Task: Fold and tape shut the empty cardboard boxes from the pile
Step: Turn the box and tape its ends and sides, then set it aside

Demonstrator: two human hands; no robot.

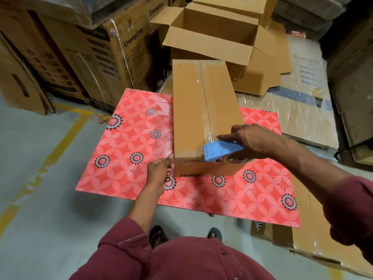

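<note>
A closed brown cardboard box (pixel 189 110) lies lengthwise on a red flowered table top (pixel 129 158). Clear tape runs along its centre seam. My right hand (pixel 250 138) grips a blue tape dispenser (pixel 220 149) at the box's near top edge, index finger stretched over it. My left hand (pixel 160 172) holds the box's near left corner, thumb up against the side. An open empty cardboard box (pixel 212 35) stands behind it, flaps spread.
Flattened cardboard sheets (pixel 268 67) lie behind and to the right, some under plastic wrap (pixel 302 110). Large printed cartons (pixel 96 53) stack along the back left wall. Grey floor with yellow lines (pixel 60 142) lies to the left. My feet (pixel 157 236) stand under the table edge.
</note>
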